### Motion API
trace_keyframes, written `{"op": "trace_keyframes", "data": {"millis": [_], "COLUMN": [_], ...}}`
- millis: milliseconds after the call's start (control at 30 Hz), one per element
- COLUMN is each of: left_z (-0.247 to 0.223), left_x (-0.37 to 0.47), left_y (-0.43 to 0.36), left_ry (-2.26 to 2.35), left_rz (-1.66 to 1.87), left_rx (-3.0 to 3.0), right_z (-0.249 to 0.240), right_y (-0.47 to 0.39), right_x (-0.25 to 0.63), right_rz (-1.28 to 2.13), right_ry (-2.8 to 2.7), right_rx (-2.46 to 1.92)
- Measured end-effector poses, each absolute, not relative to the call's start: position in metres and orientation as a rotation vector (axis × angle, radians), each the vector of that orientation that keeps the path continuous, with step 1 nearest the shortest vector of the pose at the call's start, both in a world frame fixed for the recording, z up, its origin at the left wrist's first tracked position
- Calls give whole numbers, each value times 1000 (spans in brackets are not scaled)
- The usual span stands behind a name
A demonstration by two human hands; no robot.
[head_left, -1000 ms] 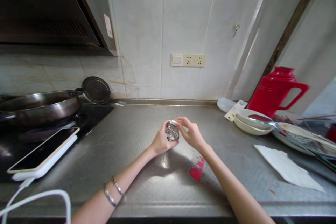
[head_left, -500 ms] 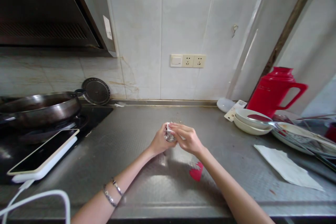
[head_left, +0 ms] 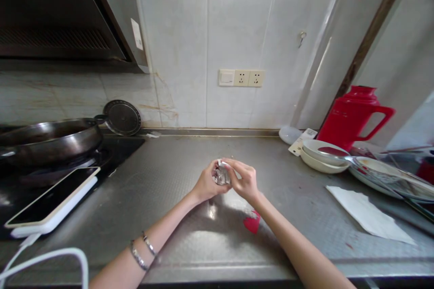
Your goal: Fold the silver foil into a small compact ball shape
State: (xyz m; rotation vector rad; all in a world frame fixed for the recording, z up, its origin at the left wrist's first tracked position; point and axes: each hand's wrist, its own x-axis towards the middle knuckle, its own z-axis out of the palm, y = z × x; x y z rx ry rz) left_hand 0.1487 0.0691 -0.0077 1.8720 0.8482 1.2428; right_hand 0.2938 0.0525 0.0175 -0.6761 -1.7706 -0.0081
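Over the middle of the metal counter [head_left: 176,244], my left hand [head_left: 206,184] is wrapped round a small clear, shiny container [head_left: 222,176], probably glass. My right hand [head_left: 244,181] pinches a small white piece [head_left: 221,163], perhaps tissue, at the container's upper rim. The two hands are close together, and the right fingertips hide part of the white piece. A torn red heart-shaped piece [head_left: 252,222] lies on the counter below my right wrist.
At left are a pan [head_left: 50,142] on the stove, a phone [head_left: 56,196] on a white power bank and a white cable [head_left: 73,251]. Stacked bowls [head_left: 322,162], a red thermos [head_left: 352,117], plates and a paper towel [head_left: 369,214] occupy the right side.
My right fingers have shifted slightly up and right along the rim, and more of the container's opening shows. The view has moved slightly.
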Motion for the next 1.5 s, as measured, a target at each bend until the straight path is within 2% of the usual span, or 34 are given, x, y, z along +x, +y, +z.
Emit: {"op": "trace_keyframes", "data": {"millis": [200, 500, 800, 967, 1233, 1500], "left_z": [-5, -4, 2, 3, -1, 0], "left_x": [152, 148, 156, 155, 147, 148], "left_y": [69, 67, 63, 66, 71, 68], "left_ry": [775, 879, 794, 764, 833, 810], "left_rz": [1270, 1221, 1225, 1218, 1209, 1210], "left_rx": [1691, 1779, 1489, 1480, 1607, 1706], "right_z": [23, 17, 14, 19, 35, 27], "right_y": [46, 62, 56, 52, 68, 71], "right_x": [292, 294, 293, 296, 314, 305], "right_rz": [-7, 298, 2, -27, 114, 382], "right_ry": [-1739, -1537, -1756, -1826, -1446, -1662], "right_rx": [-625, -960, -715, -635, -1019, -939]}}
